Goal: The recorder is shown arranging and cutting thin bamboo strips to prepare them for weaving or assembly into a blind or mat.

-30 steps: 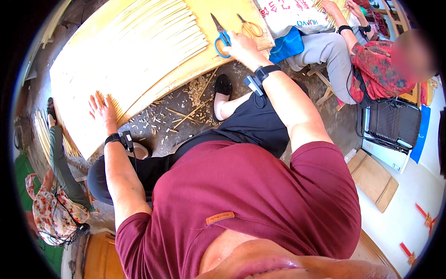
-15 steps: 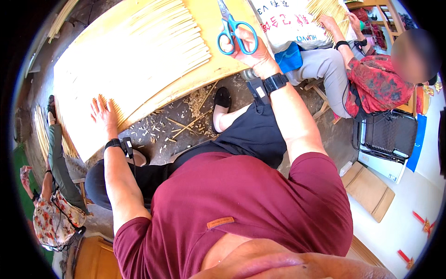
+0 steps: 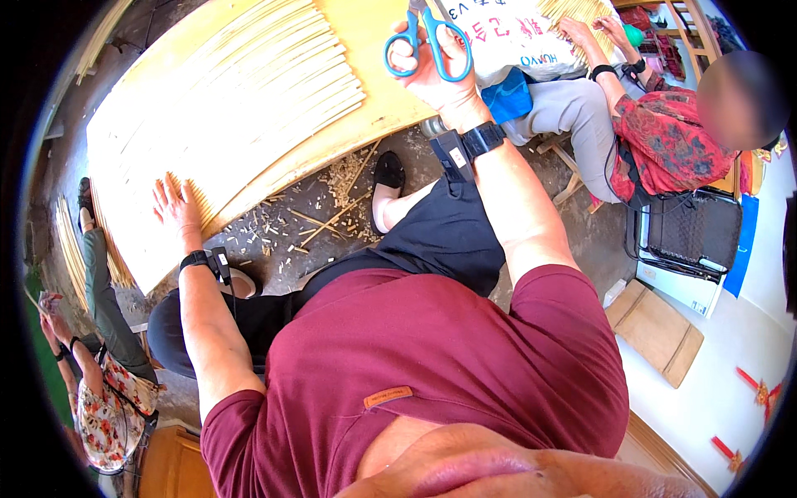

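My left hand lies with fingers outstretched on pale bamboo-like strips at the near left of the wooden board. My right hand grips blue-handled scissors over the board's right end, fingers in and around the handles, blades upward and partly cut off by the picture's edge. A wide spread of long, narrow strips covers much of the board, their ends fanning toward the right.
A seated co-worker handles strips beside a white printed sack at right. Another person sits at lower left near a strip bundle. Offcuts litter the floor. A folded black chair leans at right.
My right hand has raised the scissors from the board's surface and turned the blades upward. My left hand stays on the strips. The person at lower left has lifted their hands.
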Demonstrator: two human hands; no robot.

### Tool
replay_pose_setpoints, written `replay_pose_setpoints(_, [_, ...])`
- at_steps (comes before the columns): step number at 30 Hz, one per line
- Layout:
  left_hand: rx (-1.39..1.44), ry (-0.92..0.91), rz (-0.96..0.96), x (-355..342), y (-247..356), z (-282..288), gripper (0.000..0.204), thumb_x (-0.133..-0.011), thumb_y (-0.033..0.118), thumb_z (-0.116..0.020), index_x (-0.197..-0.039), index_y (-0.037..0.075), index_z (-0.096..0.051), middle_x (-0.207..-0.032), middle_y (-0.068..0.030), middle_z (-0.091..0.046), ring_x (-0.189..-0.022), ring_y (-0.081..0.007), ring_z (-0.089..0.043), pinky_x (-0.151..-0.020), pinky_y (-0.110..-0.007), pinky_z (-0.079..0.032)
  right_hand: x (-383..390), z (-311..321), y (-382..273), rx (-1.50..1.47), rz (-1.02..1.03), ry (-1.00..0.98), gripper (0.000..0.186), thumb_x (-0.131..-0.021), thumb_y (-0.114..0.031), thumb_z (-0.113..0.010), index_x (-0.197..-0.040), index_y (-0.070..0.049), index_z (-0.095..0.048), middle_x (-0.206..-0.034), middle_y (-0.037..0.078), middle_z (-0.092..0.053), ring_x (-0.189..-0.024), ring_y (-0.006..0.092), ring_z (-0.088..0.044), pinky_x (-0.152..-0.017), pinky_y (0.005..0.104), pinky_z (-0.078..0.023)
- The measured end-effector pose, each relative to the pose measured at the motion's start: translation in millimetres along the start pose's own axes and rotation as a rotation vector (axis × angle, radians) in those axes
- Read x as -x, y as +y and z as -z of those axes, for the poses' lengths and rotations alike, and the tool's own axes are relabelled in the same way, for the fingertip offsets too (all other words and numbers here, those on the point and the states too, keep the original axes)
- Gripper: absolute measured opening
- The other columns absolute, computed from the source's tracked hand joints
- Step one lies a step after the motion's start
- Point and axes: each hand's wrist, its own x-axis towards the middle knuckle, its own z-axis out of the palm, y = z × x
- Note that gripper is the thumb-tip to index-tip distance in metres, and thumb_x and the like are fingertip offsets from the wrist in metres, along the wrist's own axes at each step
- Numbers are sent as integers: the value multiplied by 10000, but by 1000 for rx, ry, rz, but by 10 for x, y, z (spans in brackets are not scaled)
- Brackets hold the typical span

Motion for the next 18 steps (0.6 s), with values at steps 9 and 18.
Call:
replay_pose_setpoints(9, [0,-30,-6,22,43,152,608,-947,519,-331,-1459,195,-285,-1532,-70,-224,-1417,-238,-174,-1137,-462,-134,43,-267,-40,38,207,7,446,-882,-395,-602,-1109,-14,-555,-772,73,-530,-703,183,-491,-650,281,-410])
replay_pose_setpoints(18, [-24,0,-7,32,17,74,603,-949,521,-321,-1461,207,-276,-1529,-65,-232,-1418,-234,-171,-1136,-463,-138,150,-149,-166,9,1,-225,565,-856,-494,-576,-1179,-31,-553,-851,41,-570,-708,137,-518,-757,314,-419])
